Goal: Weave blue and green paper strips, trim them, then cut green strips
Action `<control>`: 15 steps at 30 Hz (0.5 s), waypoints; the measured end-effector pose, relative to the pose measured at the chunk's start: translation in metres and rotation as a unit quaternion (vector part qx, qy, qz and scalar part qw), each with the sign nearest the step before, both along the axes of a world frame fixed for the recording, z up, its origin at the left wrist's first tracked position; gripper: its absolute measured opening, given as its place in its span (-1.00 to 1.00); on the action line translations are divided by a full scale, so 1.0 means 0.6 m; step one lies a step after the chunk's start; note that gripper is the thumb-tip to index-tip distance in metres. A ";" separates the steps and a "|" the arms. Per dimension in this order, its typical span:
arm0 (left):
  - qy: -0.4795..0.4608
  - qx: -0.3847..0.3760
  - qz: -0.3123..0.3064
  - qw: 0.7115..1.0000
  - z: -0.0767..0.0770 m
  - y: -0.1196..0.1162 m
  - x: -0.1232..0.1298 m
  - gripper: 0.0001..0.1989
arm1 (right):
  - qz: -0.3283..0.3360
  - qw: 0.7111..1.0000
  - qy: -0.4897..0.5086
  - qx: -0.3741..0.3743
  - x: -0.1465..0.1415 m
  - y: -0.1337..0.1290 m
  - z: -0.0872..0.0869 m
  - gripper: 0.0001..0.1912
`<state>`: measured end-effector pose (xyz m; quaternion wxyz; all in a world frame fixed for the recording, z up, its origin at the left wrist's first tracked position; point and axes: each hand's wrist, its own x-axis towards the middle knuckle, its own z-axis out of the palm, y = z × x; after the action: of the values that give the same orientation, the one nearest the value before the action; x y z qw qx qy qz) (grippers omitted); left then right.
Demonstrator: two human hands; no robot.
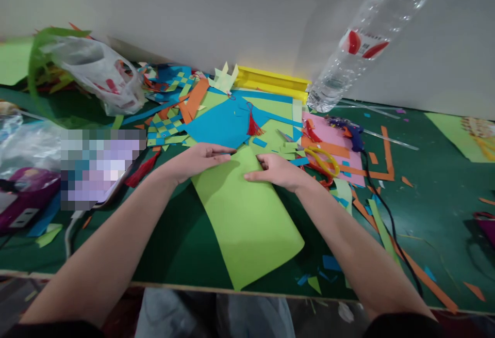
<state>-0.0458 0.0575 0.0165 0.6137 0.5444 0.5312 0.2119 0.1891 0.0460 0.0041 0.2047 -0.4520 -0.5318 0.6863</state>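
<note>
A light green sheet of paper [251,224] lies in front of me, bent over on itself, with a rounded fold along its right side. My left hand [204,161] grips its far left corner, fingers stretched along the far edge and thumb close to them. On the far right edge, my right hand [276,170] pinches the sheet, its thumb lying on top and the other fingers curled at the edge. Just beyond the hands are a blue paper sheet [216,121] and a red tassel [254,124]. Yellow-handled scissors [323,161] rest right of my right hand.
A clear plastic bottle [344,69] stands at the back right, near a blue glue gun [356,139] with a black cord. Left are a phone [104,170] on a cable, another red tassel [143,169] and a white plastic bag [100,75]. Paper scraps litter the green table [433,193].
</note>
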 end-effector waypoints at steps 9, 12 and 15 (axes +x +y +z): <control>0.041 -0.001 -0.031 0.999 -0.001 0.003 -0.007 -0.59 | -0.037 0.998 -0.041 0.025 0.025 0.018 -0.008 -0.67; 0.075 0.034 -0.057 0.995 -0.003 0.005 -0.009 -0.65 | -0.041 0.999 -0.014 -0.004 0.025 0.018 -0.009 -0.65; 0.104 0.064 -0.058 0.991 -0.008 0.008 -0.012 -0.70 | -0.047 0.999 -0.009 -0.009 0.024 0.019 -0.011 -0.61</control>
<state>-0.0528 0.0626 0.0114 0.5302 0.6314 0.5449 0.1524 0.2036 0.0573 -0.0023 0.2277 -0.4845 -0.5057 0.6765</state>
